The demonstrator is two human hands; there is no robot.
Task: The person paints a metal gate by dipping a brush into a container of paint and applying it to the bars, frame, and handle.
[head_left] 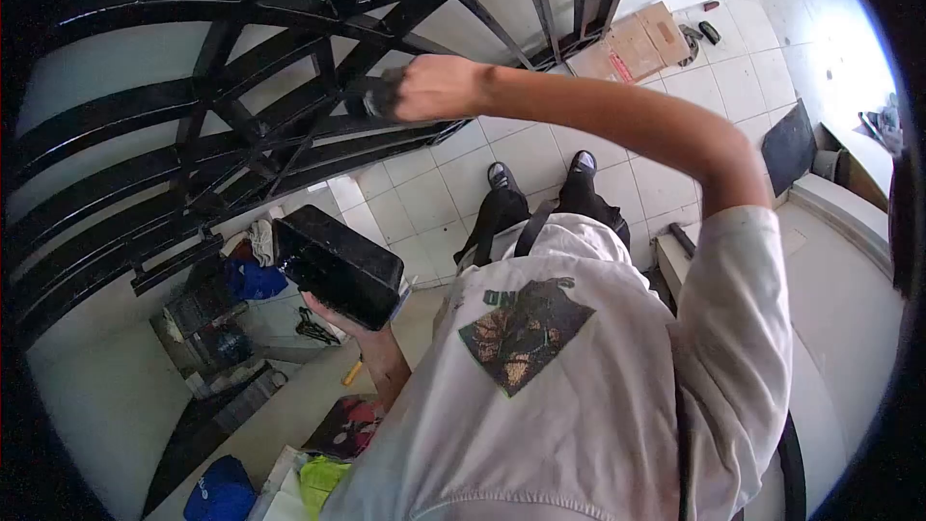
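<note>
My left hand (338,314) supports a black rectangular container (342,260) from below and the side; the container's inside looks dark and wet. Stretched across to the left, my right arm ends in a closed right hand (429,89). That hand grips a dark, blurred object (381,96) at the bars of a black metal grille (217,77). The object's exact shape is unclear, and so is whether it touches a bar. Glossy black covers much of the grille.
Flattened cardboard (637,43) lies on the white tiled floor (666,183). My shoes (584,162) stand on the tiles. A blue cloth (256,280) is beyond the container. At the lower left are a blue cap (220,490), a yellow-green cloth (326,482) and a yellow-handled item (353,371).
</note>
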